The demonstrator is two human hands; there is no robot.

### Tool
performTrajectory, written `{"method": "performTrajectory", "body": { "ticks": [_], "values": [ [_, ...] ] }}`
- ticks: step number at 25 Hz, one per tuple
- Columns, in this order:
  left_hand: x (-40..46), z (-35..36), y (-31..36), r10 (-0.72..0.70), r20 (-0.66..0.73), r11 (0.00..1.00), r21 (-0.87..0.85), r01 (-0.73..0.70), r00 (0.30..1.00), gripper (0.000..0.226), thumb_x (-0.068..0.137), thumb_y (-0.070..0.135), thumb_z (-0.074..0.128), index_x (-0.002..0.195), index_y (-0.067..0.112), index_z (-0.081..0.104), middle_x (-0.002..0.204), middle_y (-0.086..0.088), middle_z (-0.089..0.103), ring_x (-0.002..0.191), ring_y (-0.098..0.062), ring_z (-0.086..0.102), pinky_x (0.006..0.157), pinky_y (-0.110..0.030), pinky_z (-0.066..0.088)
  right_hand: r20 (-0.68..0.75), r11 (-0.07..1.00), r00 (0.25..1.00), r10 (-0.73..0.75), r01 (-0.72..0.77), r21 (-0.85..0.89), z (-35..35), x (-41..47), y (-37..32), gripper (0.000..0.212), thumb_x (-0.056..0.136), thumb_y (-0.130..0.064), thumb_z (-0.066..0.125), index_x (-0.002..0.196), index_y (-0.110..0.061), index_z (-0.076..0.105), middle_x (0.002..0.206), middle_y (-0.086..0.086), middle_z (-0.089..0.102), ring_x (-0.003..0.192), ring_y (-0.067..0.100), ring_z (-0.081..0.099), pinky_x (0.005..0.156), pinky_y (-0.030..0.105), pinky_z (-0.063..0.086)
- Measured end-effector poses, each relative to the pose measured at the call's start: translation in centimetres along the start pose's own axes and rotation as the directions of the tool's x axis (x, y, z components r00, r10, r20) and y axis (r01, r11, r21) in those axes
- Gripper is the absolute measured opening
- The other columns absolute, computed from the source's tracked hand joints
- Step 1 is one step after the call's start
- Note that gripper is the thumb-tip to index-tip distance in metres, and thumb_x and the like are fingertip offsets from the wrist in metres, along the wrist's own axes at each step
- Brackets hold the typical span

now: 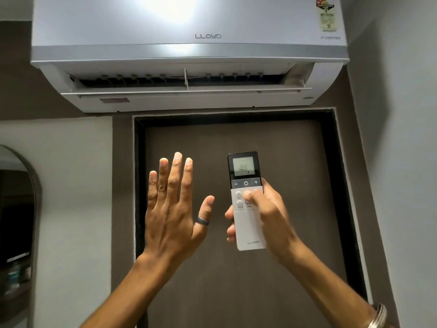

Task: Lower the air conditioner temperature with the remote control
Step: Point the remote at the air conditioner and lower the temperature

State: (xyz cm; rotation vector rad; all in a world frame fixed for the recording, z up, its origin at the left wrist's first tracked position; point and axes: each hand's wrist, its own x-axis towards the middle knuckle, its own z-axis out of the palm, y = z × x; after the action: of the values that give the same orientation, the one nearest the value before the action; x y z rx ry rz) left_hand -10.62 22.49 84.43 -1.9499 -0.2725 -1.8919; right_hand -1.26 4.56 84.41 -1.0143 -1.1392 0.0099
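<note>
Your right hand point(264, 216) is wrapped round the lower half of the remote point(246, 200), thumb resting on the grey buttons just below the minus key; your left hand point(175, 209) is spread flat, holding nothing. The remote looks light, rigid, smooth plastic, likely slippery, so keep your fingers round its white body. Its screen reads 24. Beyond stands a dark matte door point(212, 138); above hangs the glossy white air conditioner point(189, 43), louvre open.

White air conditioner point(189, 55) mounted on wall point(71, 185) (flap open), above dark door point(231, 143)
</note>
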Motion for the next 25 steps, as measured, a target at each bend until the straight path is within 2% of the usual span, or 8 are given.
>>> {"method": "performTrajectory", "body": {
  "ticks": [5, 13, 25],
  "values": [
    [0.0, 0.0, -0.5, -0.004, 0.000, 1.000, 0.003, 0.004, 1.000, 0.080, 0.102, 0.059, 0.035, 0.165, 0.011, 0.020, 0.175, -0.013, 0.011, 0.163, -0.032, 0.002, 0.133, -0.047, 0.000, 0.009, 0.999, 1.000, -0.008, 0.008, 0.036, 0.6, 0.3, -0.2, 0.034, 0.093, -0.030, 0.050, 0.121, -0.012, 0.055, 0.078, 0.017, 0.076, 0.055, 0.037, 0.069, 0.055, 0.047, 0.064],
    [0.1, 0.0, -0.4, -0.008, 0.010, 1.000, -0.013, 0.008, 1.000, 0.080, 0.102, 0.059, 0.033, 0.164, 0.010, 0.022, 0.175, -0.013, 0.012, 0.163, -0.032, 0.003, 0.133, -0.048, 0.001, -0.051, 0.998, 0.998, -0.034, 0.036, 0.041, 0.4, 0.2, 0.4, 0.030, 0.091, -0.031, 0.052, 0.117, -0.016, 0.059, 0.076, 0.016, 0.076, 0.051, 0.034, 0.069, 0.053, 0.046, 0.064],
    [0.6, 0.3, 0.5, -0.006, 0.018, 0.999, -0.036, 0.007, 1.000, 0.080, 0.102, 0.060, 0.030, 0.164, 0.010, 0.023, 0.175, -0.014, 0.013, 0.163, -0.032, 0.003, 0.133, -0.050, 0.004, -0.050, 0.997, 0.997, -0.050, 0.053, 0.059, -0.9, 0.2, 0.2, 0.036, 0.092, -0.031, 0.052, 0.119, -0.007, 0.053, 0.076, 0.014, 0.077, 0.051, 0.035, 0.070, 0.056, 0.047, 0.064]
  ]
}}
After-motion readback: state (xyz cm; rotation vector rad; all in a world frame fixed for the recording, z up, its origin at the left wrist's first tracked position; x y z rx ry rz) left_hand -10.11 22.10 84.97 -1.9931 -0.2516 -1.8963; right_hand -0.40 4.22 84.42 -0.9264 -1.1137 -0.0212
